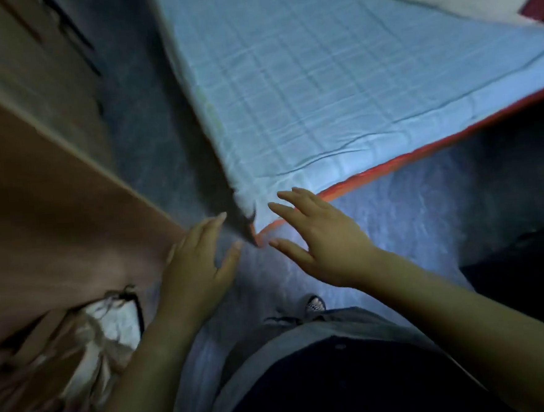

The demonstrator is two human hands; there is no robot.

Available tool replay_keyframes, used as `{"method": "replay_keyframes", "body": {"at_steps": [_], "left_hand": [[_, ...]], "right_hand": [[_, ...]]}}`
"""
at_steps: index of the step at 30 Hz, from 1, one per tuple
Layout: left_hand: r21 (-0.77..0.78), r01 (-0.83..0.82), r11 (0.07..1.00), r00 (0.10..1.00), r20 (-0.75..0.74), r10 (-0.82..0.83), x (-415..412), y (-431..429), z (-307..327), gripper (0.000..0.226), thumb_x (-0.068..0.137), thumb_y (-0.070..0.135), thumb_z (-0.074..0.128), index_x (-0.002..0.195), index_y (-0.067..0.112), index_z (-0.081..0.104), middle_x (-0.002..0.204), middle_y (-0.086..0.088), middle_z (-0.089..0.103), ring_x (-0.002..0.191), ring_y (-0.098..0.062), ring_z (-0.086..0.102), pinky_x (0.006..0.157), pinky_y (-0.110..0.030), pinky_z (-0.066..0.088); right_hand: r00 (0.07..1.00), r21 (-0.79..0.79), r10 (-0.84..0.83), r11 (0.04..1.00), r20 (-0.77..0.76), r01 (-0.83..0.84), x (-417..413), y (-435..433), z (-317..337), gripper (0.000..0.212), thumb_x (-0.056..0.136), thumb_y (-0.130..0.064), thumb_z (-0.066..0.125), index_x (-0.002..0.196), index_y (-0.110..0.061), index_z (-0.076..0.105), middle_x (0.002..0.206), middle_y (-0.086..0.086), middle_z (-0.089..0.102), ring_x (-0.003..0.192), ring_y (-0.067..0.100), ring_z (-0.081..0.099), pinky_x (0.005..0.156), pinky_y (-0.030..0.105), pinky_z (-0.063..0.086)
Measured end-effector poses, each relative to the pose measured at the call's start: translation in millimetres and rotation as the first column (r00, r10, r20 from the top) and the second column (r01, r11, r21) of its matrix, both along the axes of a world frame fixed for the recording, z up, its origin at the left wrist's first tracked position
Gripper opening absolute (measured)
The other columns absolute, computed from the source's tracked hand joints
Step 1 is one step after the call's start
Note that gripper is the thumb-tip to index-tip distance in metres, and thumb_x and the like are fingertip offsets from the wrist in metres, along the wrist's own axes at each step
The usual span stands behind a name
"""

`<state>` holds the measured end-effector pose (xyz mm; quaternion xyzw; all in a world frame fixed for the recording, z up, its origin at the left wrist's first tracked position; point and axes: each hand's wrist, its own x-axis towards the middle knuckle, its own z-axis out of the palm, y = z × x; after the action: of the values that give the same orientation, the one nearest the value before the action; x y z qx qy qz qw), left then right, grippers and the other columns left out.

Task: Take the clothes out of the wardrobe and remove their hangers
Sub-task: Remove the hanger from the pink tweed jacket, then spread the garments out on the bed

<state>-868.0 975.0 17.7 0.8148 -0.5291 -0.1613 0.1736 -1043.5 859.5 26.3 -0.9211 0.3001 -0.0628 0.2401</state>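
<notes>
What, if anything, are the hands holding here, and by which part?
Nothing is held. The left hand and right hand are both open with fingers spread, in the air near the corner of the bed.

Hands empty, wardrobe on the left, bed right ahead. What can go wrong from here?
1. The left hand is open right beside the brown wardrobe panel; reaching in may knock its edge.
2. The pale clothes at lower left look bunched; pulling one out may drag the rest.
3. The bed corner juts close to the foot; stepping may bump it.
</notes>
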Motion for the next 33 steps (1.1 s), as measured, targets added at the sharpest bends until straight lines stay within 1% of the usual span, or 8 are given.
{"method": "replay_keyframes", "body": {"at_steps": [5, 10, 13, 16, 21, 25, 29, 33], "left_hand": [[-0.053, 0.258, 0.965, 0.965, -0.031, -0.26, -69.2, -139.0, 13.3, 0.064, 0.084, 0.056, 0.03, 0.133, 0.017, 0.046, 0.134, -0.005, 0.051, 0.121, -0.024, 0.047, 0.1, -0.039, 0.038], [-0.005, 0.478, 0.878, 0.877, -0.042, -0.478, -124.2, -244.1, 4.6, 0.061, 0.086, 0.054, 0.032, 0.132, 0.016, 0.048, 0.131, -0.006, 0.054, 0.117, -0.025, 0.05, 0.097, -0.038, 0.04], [0.006, 0.579, 0.815, 0.814, -0.055, -0.578, -150.8, -302.3, -4.9, 0.057, 0.089, 0.051, 0.034, 0.132, 0.017, 0.048, 0.129, -0.005, 0.055, 0.115, -0.022, 0.051, 0.095, -0.033, 0.039], [0.018, 0.628, 0.778, 0.777, -0.069, -0.626, -175.2, -371.9, -12.8, 0.06, 0.088, 0.055, 0.032, 0.134, 0.018, 0.046, 0.131, -0.002, 0.053, 0.118, -0.019, 0.049, 0.098, -0.033, 0.039], [-0.006, 0.744, 0.668, 0.667, -0.027, -0.744, -229.3, -515.1, -9.3, 0.063, 0.087, 0.054, 0.031, 0.133, 0.013, 0.048, 0.13, -0.009, 0.055, 0.117, -0.028, 0.052, 0.096, -0.038, 0.041], [-0.044, 0.829, 0.557, 0.557, -0.004, -0.83, -293.9, -625.3, 8.4, 0.062, 0.088, 0.053, 0.03, 0.134, 0.013, 0.046, 0.131, -0.01, 0.054, 0.118, -0.027, 0.05, 0.097, -0.038, 0.04], [-0.017, 0.909, 0.416, 0.416, 0.004, -0.91, -369.0, -697.8, 10.2, 0.065, 0.087, 0.055, 0.028, 0.133, 0.013, 0.047, 0.13, -0.01, 0.054, 0.116, -0.029, 0.052, 0.095, -0.042, 0.042], [-0.01, 0.947, 0.32, 0.319, -0.046, -0.947, -444.2, -748.9, -5.1, 0.065, 0.087, 0.056, 0.028, 0.134, 0.015, 0.046, 0.13, -0.008, 0.055, 0.117, -0.027, 0.052, 0.096, -0.042, 0.044]], "right_hand": [[0.966, 0.025, -0.257, 0.966, -0.011, 0.257, -83.6, -77.2, 1.2, 0.063, 0.09, -0.055, 0.031, 0.137, -0.015, 0.044, 0.143, 0.011, 0.042, 0.135, 0.031, 0.034, 0.109, 0.043, 0.026], [0.873, 0.115, -0.487, 0.866, -0.028, 0.487, -151.6, -126.5, -15.0, 0.062, 0.089, -0.054, 0.034, 0.134, -0.014, 0.047, 0.139, 0.011, 0.047, 0.127, 0.03, 0.044, 0.103, 0.04, 0.037], [0.804, 0.184, -0.594, 0.788, -0.021, 0.587, -177.6, -164.9, -24.3, 0.063, 0.087, -0.055, 0.033, 0.135, -0.015, 0.046, 0.141, 0.01, 0.044, 0.128, 0.029, 0.042, 0.101, 0.039, 0.039], [0.75, 0.212, -0.66, 0.729, -0.031, 0.65, -200.6, -222.9, -34.0, 0.069, 0.086, -0.06, 0.028, 0.136, -0.016, 0.044, 0.143, 0.009, 0.041, 0.131, 0.027, 0.038, 0.102, 0.04, 0.038], [0.665, 0.175, -0.746, 0.65, -0.037, 0.739, -250.8, -335.5, -30.2, 0.079, 0.085, -0.069, 0.014, 0.137, -0.016, 0.043, 0.143, 0.009, 0.041, 0.132, 0.029, 0.037, 0.104, 0.045, 0.039], [0.555, 0.117, -0.831, 0.55, -0.019, 0.827, -304.2, -409.0, -10.0, 0.072, 0.087, -0.063, 0.025, 0.138, -0.016, 0.042, 0.144, 0.009, 0.04, 0.134, 0.027, 0.035, 0.106, 0.039, 0.033], [0.393, 0.11, -0.919, 0.392, 0.006, 0.914, -362.8, -455.2, -9.5, 0.063, 0.088, -0.055, 0.034, 0.134, -0.013, 0.047, 0.139, 0.011, 0.046, 0.129, 0.029, 0.04, 0.105, 0.038, 0.033], [0.289, 0.112, -0.957, 0.284, -0.022, 0.952, -430.5, -496.6, -20.1, 0.066, 0.088, -0.057, 0.03, 0.136, -0.015, 0.044, 0.141, 0.007, 0.043, 0.131, 0.024, 0.037, 0.105, 0.029, 0.028]]}}
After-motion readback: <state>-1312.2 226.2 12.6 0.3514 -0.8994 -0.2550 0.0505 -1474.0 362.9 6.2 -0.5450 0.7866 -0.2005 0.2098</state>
